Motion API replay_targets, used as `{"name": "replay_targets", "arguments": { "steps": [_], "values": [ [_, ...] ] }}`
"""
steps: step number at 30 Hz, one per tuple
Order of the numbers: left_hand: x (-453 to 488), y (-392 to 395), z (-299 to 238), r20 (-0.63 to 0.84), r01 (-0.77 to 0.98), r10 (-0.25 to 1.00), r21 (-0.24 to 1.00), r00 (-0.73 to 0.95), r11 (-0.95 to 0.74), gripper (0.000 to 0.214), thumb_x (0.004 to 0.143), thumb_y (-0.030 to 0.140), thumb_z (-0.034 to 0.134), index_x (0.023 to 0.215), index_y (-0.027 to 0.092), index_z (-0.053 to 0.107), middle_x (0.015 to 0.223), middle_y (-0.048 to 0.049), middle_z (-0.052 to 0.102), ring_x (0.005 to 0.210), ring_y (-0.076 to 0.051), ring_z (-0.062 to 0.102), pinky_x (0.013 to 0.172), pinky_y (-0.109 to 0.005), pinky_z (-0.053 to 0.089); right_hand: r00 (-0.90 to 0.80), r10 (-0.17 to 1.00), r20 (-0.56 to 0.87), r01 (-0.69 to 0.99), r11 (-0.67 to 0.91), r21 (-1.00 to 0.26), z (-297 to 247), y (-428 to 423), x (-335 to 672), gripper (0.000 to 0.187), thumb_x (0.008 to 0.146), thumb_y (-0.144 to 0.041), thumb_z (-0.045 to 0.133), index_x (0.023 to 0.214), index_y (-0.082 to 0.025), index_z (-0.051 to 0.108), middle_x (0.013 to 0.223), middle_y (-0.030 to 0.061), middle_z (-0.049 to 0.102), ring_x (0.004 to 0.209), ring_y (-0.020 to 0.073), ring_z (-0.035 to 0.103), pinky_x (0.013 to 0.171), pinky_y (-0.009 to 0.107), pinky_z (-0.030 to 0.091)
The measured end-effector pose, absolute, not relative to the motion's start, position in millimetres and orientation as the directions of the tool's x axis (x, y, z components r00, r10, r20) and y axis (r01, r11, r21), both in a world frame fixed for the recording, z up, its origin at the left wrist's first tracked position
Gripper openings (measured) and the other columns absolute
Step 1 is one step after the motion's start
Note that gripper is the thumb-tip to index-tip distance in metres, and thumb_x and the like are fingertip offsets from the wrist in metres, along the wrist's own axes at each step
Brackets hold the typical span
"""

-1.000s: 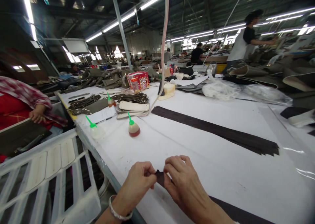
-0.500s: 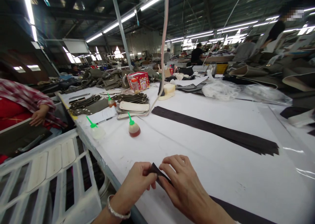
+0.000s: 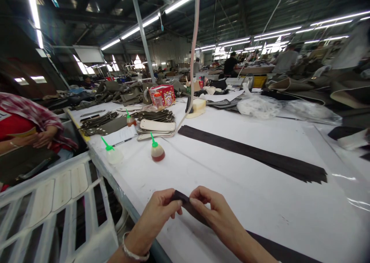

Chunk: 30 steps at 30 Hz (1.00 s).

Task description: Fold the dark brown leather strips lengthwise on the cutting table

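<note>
A long dark fabric strip (image 3: 197,213) is held between my two hands just above the white tabletop. My left hand (image 3: 162,209) pinches its near end between thumb and fingers. Beside it, my right hand (image 3: 212,209) pinches the strip's edge a short way along. The strip passes under my right forearm, and a dark length (image 3: 277,247) shows again at the bottom right. Farther up the table lies a stack of similar dark strips (image 3: 251,152), apart from both hands.
Squeeze bottles with green nozzles, one holding brown liquid (image 3: 157,152), stand left of centre. Beyond are pale leather pieces (image 3: 157,125), a red bag (image 3: 167,95) and a sponge block (image 3: 199,107). A white plastic crate (image 3: 98,224) adjoins the table's left edge; a co-worker's hands (image 3: 43,138) are past it.
My right hand has gone from spread fingers over the strip to a pinch on its edge. The strip's end has turned slightly left. At left, the co-worker's hands have come together.
</note>
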<state>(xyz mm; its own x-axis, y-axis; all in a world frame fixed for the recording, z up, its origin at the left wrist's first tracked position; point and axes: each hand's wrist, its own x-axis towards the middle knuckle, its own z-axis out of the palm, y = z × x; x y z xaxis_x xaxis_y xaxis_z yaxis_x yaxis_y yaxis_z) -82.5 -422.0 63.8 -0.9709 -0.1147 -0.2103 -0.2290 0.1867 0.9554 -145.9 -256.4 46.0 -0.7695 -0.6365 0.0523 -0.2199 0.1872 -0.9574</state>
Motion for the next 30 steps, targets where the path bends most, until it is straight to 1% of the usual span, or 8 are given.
{"name": "replay_targets", "arguments": {
  "steps": [2,4,6,8,14,20,25,30],
  "values": [
    [-81,-424,63,-0.203,-0.22,-0.11,0.96,-0.973,0.175,0.019,0.071,0.033,0.058,0.068,0.015,0.061,0.063,0.0001,0.056,0.061,-0.013,0.045,0.058,-0.025,0.034,-0.771,-0.635,0.046,-0.206,0.18,-0.962,44,-257,-148,0.023,0.086,-0.034,0.051,0.071,-0.017,0.058,0.069,-0.0006,0.056,0.067,0.0143,0.047,0.062,0.025,0.036],
    [-81,-427,62,-0.183,-0.195,-0.092,0.968,-0.979,0.159,0.019,0.07,0.032,0.062,0.079,0.015,0.063,0.072,-0.0008,0.058,0.07,-0.015,0.049,0.063,-0.026,0.036,-0.779,-0.625,0.054,-0.213,0.183,-0.96,43,-259,-149,0.023,0.086,-0.035,0.05,0.072,-0.017,0.057,0.069,-0.0007,0.056,0.067,0.014,0.047,0.061,0.025,0.035],
    [-81,-430,61,-0.164,-0.176,-0.087,0.974,-0.983,0.144,0.03,0.069,0.033,0.067,0.093,0.015,0.062,0.083,-0.0023,0.06,0.081,-0.018,0.051,0.069,-0.026,0.038,-0.782,-0.62,0.066,-0.233,0.192,-0.953,41,-259,-149,0.024,0.087,-0.035,0.049,0.073,-0.018,0.057,0.07,-0.0006,0.056,0.068,0.0141,0.047,0.061,0.025,0.035],
    [-83,-432,62,-0.165,-0.18,-0.111,0.974,-0.98,0.138,0.036,0.069,0.035,0.069,0.099,0.016,0.06,0.087,-0.0031,0.06,0.085,-0.019,0.052,0.071,-0.027,0.038,-0.777,-0.625,0.075,-0.25,0.197,-0.948,41,-260,-148,0.024,0.088,-0.034,0.047,0.073,-0.018,0.056,0.071,-0.0005,0.056,0.069,0.0143,0.047,0.062,0.025,0.036],
    [-89,-428,62,-0.167,-0.192,-0.144,0.965,-0.975,0.178,0.025,0.075,0.04,0.063,0.074,0.014,0.061,0.066,0.0007,0.053,0.067,-0.014,0.045,0.065,-0.026,0.035,-0.776,-0.629,0.057,-0.259,0.234,-0.937,42,-258,-146,0.023,0.089,-0.032,0.046,0.074,-0.018,0.056,0.072,-0.001,0.056,0.069,0.0141,0.047,0.063,0.025,0.035],
    [-91,-426,63,-0.14,-0.168,-0.158,0.969,-0.977,0.18,0.025,0.076,0.039,0.061,0.072,0.015,0.061,0.066,0.0001,0.053,0.068,-0.015,0.045,0.065,-0.027,0.035,-0.778,-0.629,0.017,-0.204,0.227,-0.952,39,-260,-147,0.016,0.086,-0.03,0.051,0.079,-0.019,0.059,0.07,-0.0022,0.054,0.068,0.0135,0.046,0.062,0.024,0.033],
    [-92,-426,61,-0.139,-0.165,-0.167,0.974,-0.976,0.157,0.026,0.077,0.04,0.061,0.071,0.015,0.059,0.066,0.0002,0.053,0.067,-0.015,0.044,0.065,-0.027,0.035,-0.779,-0.627,0.004,-0.175,0.211,-0.962,35,-261,-146,0.018,0.086,-0.03,0.05,0.076,-0.018,0.06,0.071,-0.0017,0.055,0.069,0.0137,0.046,0.063,0.025,0.033],
    [-90,-424,58,-0.148,-0.177,-0.202,0.975,-0.968,0.131,0.031,0.077,0.044,0.06,0.066,0.016,0.054,0.062,0.0024,0.048,0.064,-0.014,0.041,0.062,-0.026,0.032,-0.769,-0.639,-0.005,-0.161,0.2,-0.967,34,-260,-147,0.019,0.084,-0.031,0.051,0.079,-0.018,0.063,0.075,-0.0006,0.059,0.073,0.0149,0.048,0.065,0.025,0.035]
  ]
}}
